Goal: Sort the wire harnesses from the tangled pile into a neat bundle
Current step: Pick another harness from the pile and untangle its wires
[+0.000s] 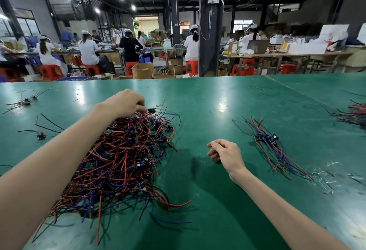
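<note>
On a glossy green tabletop (208, 95), a tangled pile (122, 156) of thin red, blue and black wire harnesses lies toward the near left edge. The left hand (123, 102) pinches wires at its far end, fingers curled together. The right hand (225, 151) rests mid-table, fingers loosely curled, empty, near a slim fanned bundle (267, 140).

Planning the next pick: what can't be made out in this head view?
All in the head view.
1. Left hand: its fingertips dip into the pile; the hand itself hides whether they pinch a harness.
2. Pile: its near-left side lies under the left forearm.
3. Bundle: wires overlap, too small to count harnesses.
4. Wires at the right edge: cut off by the frame, blurred.
</note>
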A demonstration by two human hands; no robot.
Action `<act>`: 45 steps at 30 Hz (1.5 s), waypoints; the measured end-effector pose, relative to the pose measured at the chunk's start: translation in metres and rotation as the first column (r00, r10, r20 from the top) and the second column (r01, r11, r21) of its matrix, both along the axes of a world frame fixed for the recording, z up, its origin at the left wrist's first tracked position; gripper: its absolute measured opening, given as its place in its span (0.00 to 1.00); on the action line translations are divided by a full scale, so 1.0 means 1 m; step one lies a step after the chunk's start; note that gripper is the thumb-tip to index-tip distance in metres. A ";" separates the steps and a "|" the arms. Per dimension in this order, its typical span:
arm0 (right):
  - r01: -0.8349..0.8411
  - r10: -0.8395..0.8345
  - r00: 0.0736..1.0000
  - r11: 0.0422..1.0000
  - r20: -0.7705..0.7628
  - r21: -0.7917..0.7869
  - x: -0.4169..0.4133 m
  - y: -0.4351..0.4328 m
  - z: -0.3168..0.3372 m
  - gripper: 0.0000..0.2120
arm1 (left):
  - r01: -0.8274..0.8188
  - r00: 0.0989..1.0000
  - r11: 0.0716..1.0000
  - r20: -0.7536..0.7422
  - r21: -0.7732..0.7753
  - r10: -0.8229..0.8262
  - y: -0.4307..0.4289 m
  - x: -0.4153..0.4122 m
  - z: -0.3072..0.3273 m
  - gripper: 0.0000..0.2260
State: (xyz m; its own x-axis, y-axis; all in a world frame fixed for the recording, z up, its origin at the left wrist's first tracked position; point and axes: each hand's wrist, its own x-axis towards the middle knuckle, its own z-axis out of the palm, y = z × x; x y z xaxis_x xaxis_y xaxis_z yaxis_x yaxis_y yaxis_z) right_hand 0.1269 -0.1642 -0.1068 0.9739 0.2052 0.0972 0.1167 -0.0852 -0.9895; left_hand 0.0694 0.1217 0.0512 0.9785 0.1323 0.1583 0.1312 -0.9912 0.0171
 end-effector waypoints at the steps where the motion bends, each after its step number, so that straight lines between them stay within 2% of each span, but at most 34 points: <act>1: -0.001 0.001 1.000 1.000 0.002 -0.002 0.000 0.000 0.000 0.10 | 0.023 0.999 0.999 -0.025 -0.026 -0.023 0.001 0.000 0.001 0.10; 3: -0.002 0.002 1.000 1.000 0.005 -0.009 0.000 0.000 0.000 0.10 | 0.030 0.997 0.999 -0.064 -0.044 -0.033 0.003 -0.001 0.003 0.09; 5: -0.003 0.003 1.000 1.000 0.003 -0.010 0.000 0.000 0.000 0.10 | 0.005 1.000 0.999 -0.011 -0.051 -0.005 0.004 -0.002 0.001 0.10; 7: -0.005 0.005 1.000 1.000 -0.004 -0.004 -0.001 0.000 0.000 0.10 | -0.042 0.976 0.997 0.211 -0.067 0.055 0.003 -0.004 0.000 0.11; 9: -0.008 0.008 1.000 1.000 -0.005 -0.005 -0.001 0.000 0.000 0.10 | -0.091 0.860 0.993 0.497 -0.072 0.115 -0.001 -0.007 0.002 0.13; 12: -0.004 0.004 1.000 1.000 -0.001 -0.011 -0.001 0.000 0.000 0.10 | -0.115 0.684 0.990 0.717 -0.076 0.134 -0.003 -0.008 0.011 0.16; 15: -0.002 0.002 1.000 1.000 0.005 -0.013 -0.002 0.000 0.001 0.10 | 0.010 0.527 0.987 0.840 -0.161 0.132 -0.009 -0.010 0.022 0.16; 17: -0.003 0.003 1.000 1.000 0.006 -0.014 -0.002 0.000 0.001 0.10 | 0.139 0.469 0.971 0.877 -0.192 0.106 -0.018 -0.012 0.028 0.14; 19: -0.010 0.010 1.000 1.000 0.007 -0.011 -0.002 0.000 0.001 0.10 | 0.289 0.460 0.933 0.886 -0.216 0.063 -0.032 -0.014 0.032 0.10; 21: -0.019 0.019 1.000 1.000 0.000 0.001 -0.003 -0.001 0.002 0.09 | 0.396 0.501 0.872 0.863 -0.289 0.059 -0.052 -0.014 0.030 0.09; 22: -0.026 0.026 1.000 1.000 -0.009 0.014 -0.003 -0.002 0.002 0.09 | 0.445 0.548 0.820 0.833 -0.361 0.069 -0.064 -0.014 0.027 0.09; 23: -0.037 0.037 0.999 0.999 -0.018 0.032 -0.004 -0.003 0.003 0.09 | 0.502 0.609 0.730 0.789 -0.464 0.082 -0.079 -0.014 0.023 0.09; 25: -0.071 0.074 0.997 0.995 -0.036 0.073 -0.005 -0.004 0.005 0.09 | 0.568 0.743 0.440 0.663 -0.695 0.089 -0.109 -0.017 0.010 0.11; 27: -0.107 0.113 0.992 0.988 -0.049 0.108 -0.005 -0.006 0.008 0.10 | 0.511 0.847 0.168 0.527 -0.843 0.068 -0.135 -0.021 -0.007 0.13; 30: -0.139 0.148 0.988 0.980 -0.052 0.140 -0.005 -0.010 0.011 0.11 | 0.375 0.926 -0.138 0.378 -0.917 0.005 -0.157 -0.026 -0.033 0.13; 32: -0.156 0.165 0.985 0.975 -0.044 0.159 -0.004 -0.013 0.013 0.12 | 0.301 0.947 -0.262 0.320 -0.917 -0.033 -0.164 -0.027 -0.050 0.13; 33: -0.170 0.179 0.983 0.971 -0.044 0.167 -0.003 -0.013 0.013 0.12 | 0.281 0.953 -0.275 0.302 -0.919 -0.038 -0.165 -0.027 -0.058 0.14; 35: -0.217 0.237 0.969 0.952 -0.069 0.217 -0.003 -0.013 0.013 0.13 | 0.281 0.957 -0.220 0.290 -0.934 -0.011 -0.168 -0.026 -0.074 0.16; 39: -0.315 0.438 0.868 0.850 -0.233 0.423 -0.001 -0.011 0.014 0.16 | 0.339 0.939 0.063 0.342 -0.939 0.031 -0.172 -0.026 -0.108 0.23; 42: -0.354 0.451 0.862 0.861 -0.230 0.365 -0.001 -0.009 0.014 0.17 | 0.346 0.929 0.291 0.369 -0.892 0.029 -0.172 -0.028 -0.125 0.30; 45: -0.330 0.411 0.894 0.874 -0.180 0.356 -0.005 -0.007 0.014 0.12 | 0.360 0.907 0.486 0.421 -0.797 0.017 -0.172 -0.030 -0.134 0.34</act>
